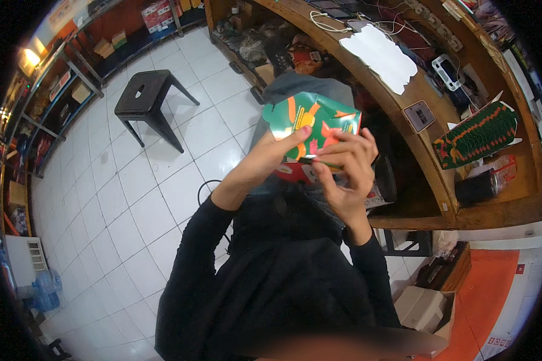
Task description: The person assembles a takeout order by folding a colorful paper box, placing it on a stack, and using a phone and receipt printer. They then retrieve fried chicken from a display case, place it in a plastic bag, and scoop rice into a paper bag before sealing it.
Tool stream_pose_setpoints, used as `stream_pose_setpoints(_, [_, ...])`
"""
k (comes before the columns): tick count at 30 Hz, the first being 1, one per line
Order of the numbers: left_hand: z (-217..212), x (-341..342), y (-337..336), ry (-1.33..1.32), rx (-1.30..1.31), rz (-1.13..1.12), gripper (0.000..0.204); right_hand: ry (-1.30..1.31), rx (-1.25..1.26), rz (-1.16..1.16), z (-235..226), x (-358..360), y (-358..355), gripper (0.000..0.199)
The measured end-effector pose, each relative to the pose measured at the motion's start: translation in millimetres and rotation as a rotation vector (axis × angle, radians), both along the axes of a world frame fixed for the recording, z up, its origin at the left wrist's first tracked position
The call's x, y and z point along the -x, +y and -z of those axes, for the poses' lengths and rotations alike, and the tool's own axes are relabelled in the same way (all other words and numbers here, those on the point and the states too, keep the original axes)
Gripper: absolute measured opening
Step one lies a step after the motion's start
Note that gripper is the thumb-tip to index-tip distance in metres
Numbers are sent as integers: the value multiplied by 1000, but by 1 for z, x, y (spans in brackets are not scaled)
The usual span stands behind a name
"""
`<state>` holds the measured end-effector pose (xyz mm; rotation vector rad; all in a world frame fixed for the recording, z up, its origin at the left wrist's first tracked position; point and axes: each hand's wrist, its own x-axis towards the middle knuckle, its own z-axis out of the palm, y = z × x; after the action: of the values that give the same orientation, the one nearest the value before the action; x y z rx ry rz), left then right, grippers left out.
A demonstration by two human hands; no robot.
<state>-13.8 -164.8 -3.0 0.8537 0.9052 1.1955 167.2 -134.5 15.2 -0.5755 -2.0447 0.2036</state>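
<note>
A glossy green paper envelope [310, 117] with orange, yellow and pink print is held up over my lap. It has a shaped flap at its left end. My left hand [283, 141] grips it from the near left, thumb on the printed face and fingers hidden underneath. At its right end, my right hand [349, 162] has its fingers bent over the face and edge, with the thumb at the near edge. Just beneath the envelope, a red item with white marks [298, 171] shows in part on my lap.
On the wooden desk [430, 159] to the right lie a fanned stack of green envelopes [479, 135], white die-cut sheets [382, 54], a phone [418, 115] and a dark cylinder [479, 186]. A black stool [143, 93] stands on the tiled floor to the left.
</note>
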Motion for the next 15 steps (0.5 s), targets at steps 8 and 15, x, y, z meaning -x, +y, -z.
stream_pose_setpoints(8, [-10,-34,20,-153,-91,-161,37,474,161,139,3,12,6,14])
stream_pose_setpoints(15, [13,-31,73,-144,-114,-266,36,338,340,296,-10,17,54,10])
